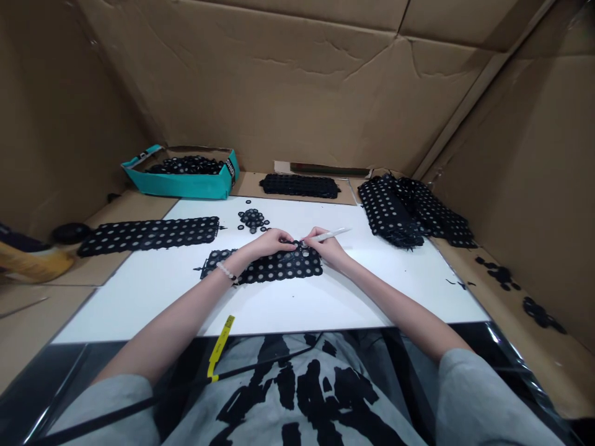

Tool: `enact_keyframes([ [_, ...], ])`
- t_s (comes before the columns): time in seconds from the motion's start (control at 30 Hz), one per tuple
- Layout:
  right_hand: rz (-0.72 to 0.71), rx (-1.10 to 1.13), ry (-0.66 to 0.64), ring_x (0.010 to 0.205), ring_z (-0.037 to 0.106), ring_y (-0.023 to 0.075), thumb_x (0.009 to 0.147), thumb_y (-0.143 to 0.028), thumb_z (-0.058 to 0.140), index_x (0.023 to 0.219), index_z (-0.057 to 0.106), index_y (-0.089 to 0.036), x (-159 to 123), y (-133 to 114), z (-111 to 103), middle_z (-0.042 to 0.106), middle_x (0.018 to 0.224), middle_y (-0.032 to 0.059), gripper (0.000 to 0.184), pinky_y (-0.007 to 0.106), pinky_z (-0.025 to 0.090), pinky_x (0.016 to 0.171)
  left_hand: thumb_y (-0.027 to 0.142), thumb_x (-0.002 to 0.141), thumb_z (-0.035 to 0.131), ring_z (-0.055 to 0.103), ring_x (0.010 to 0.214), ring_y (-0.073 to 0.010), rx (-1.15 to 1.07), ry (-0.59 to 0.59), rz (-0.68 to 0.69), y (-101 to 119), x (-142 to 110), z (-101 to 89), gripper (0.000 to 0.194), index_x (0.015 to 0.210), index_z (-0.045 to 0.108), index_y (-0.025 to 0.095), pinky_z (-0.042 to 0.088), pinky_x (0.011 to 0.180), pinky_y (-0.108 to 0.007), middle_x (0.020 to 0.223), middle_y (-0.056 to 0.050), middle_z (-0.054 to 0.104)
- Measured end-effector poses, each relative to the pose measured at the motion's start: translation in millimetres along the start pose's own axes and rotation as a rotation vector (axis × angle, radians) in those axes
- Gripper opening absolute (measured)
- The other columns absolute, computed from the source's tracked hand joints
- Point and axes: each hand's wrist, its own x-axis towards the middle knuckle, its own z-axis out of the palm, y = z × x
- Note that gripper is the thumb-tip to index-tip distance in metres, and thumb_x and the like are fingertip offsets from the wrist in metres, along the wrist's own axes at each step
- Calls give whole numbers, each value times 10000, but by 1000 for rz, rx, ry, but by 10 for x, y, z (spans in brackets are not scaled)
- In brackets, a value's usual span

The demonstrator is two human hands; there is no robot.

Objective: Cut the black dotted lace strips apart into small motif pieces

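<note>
My left hand [272, 243] lies flat on a strip of black dotted lace [283, 267], pressing its upper edge, with a beaded bracelet [226, 270] on the wrist. My right hand [328, 248] grips a white marker pen [328, 234], its tip pointing left, close to my left fingertips and just over the lace. The lace lies on a white board [325, 303]. Another black lace strip [149, 236] rests to the left, and a small cluster of lace motifs [253, 218] lies beyond my hands.
A teal box [186, 186] holding black lace stands at back left, with a lace strip [300, 186] beside it. Piled lace strips [400, 210] sit at right. Lace scraps [499, 274] lie on the cardboard surface. Cardboard walls [279, 80] surround the area.
</note>
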Motion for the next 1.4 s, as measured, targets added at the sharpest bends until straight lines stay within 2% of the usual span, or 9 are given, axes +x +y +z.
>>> enact_keyframes([
  [0.1, -2, -26, 22, 765, 594, 173, 694, -332, 659, 668, 555, -216, 4, 5, 12, 647, 709, -12, 159, 295, 456, 738, 498, 662, 719, 601, 791, -197, -28, -14, -6, 11, -10, 15, 366, 812, 738, 166, 408, 774, -293, 828, -33, 731],
  [0.27, -2, -26, 21, 764, 586, 174, 709, -335, 636, 684, 535, -216, -23, -16, 4, 632, 707, -10, 158, 287, 443, 710, 494, 690, 707, 598, 803, -197, -73, -56, -27, -23, -5, 34, 368, 854, 734, 165, 405, 785, -297, 840, -30, 726],
  [0.53, -165, -275, 33, 715, 540, 161, 776, -359, 566, 710, 510, -218, -95, -50, 63, 586, 704, -18, 166, 285, 407, 678, 504, 740, 670, 582, 852, -189, -98, -222, -34, 32, -51, -69, 381, 927, 712, 175, 394, 808, -282, 894, -15, 703],
  [0.67, -123, -201, 47, 710, 540, 156, 749, -347, 599, 696, 520, -210, -70, -32, 26, 586, 703, -18, 167, 283, 401, 680, 526, 681, 707, 574, 889, -218, 135, -119, 17, 104, -67, -58, 455, 970, 675, 177, 393, 786, -280, 950, -35, 692],
  [0.73, -67, -118, 23, 693, 539, 153, 726, -340, 624, 682, 521, -207, -68, -26, -5, 584, 680, -20, 175, 276, 394, 665, 531, 653, 721, 570, 847, -223, 267, -72, 9, 124, -70, -23, 442, 908, 669, 173, 385, 736, -280, 886, -33, 685],
  [0.8, -28, -77, -25, 689, 545, 154, 716, -342, 639, 672, 523, -205, -76, -28, -27, 588, 663, -19, 185, 272, 390, 659, 542, 675, 690, 555, 770, -212, 330, -94, -6, 136, -74, 7, 393, 791, 656, 169, 366, 678, -278, 764, -19, 659],
  [0.9, -15, -85, -64, 703, 556, 158, 715, -350, 642, 673, 531, -203, -93, -38, -38, 606, 671, -14, 189, 271, 390, 669, 551, 701, 654, 527, 709, -194, 301, -120, -16, 148, -86, 23, 384, 710, 633, 168, 343, 639, -273, 668, 0, 618],
  [1.17, -55, -151, -36, 671, 516, 141, 722, -320, 613, 678, 516, -200, -122, -50, -13, 585, 672, -21, 160, 259, 368, 641, 540, 696, 669, 504, 689, -179, 162, -111, -57, 143, -98, 20, 382, 743, 651, 161, 328, 636, -274, 668, 2, 609],
  [1.4, -140, -281, 4, 680, 518, 145, 730, -276, 547, 677, 488, -212, -161, -95, 62, 587, 679, -25, 102, 265, 378, 645, 530, 733, 655, 492, 673, -154, 75, -334, 6, 168, -113, -81, 354, 752, 643, 176, 338, 655, -265, 703, 22, 609],
])
